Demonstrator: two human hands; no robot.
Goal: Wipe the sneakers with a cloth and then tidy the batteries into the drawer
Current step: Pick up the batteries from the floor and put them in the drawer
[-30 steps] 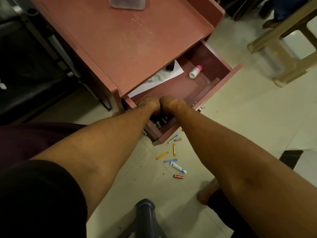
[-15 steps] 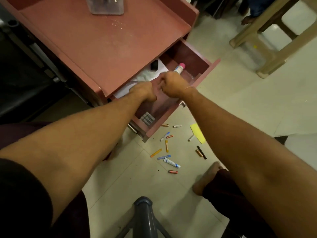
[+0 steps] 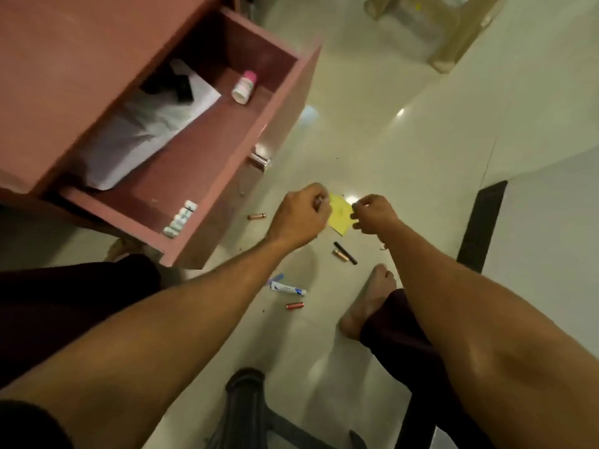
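The pink drawer (image 3: 291,102) stands pulled out. A row of white batteries (image 3: 180,218) lies in its front left corner. More batteries lie on the floor: a copper one (image 3: 256,216) by the drawer front, a red one (image 3: 294,305) nearer me, and a copper one (image 3: 339,254) beside a black pen (image 3: 345,253). My left hand (image 3: 298,217) hovers over the floor with curled fingers pinching a small dark battery. My right hand (image 3: 372,215) pinches a small grey battery beside a yellow note (image 3: 339,217). No sneakers or cloth are in view.
Inside the drawer lie white paper (image 3: 146,131), a black item (image 3: 175,84) and a pink-capped bottle (image 3: 243,87). A small tube (image 3: 287,288) lies on the floor, my bare foot (image 3: 369,303) to its right. A plastic stool (image 3: 431,27) stands far right; a dark chair leg (image 3: 244,403) is below me.
Both hands have left the drawer and come down over the floor by the yellow note, each now pinching a small item. The view has tilted down toward the floor.
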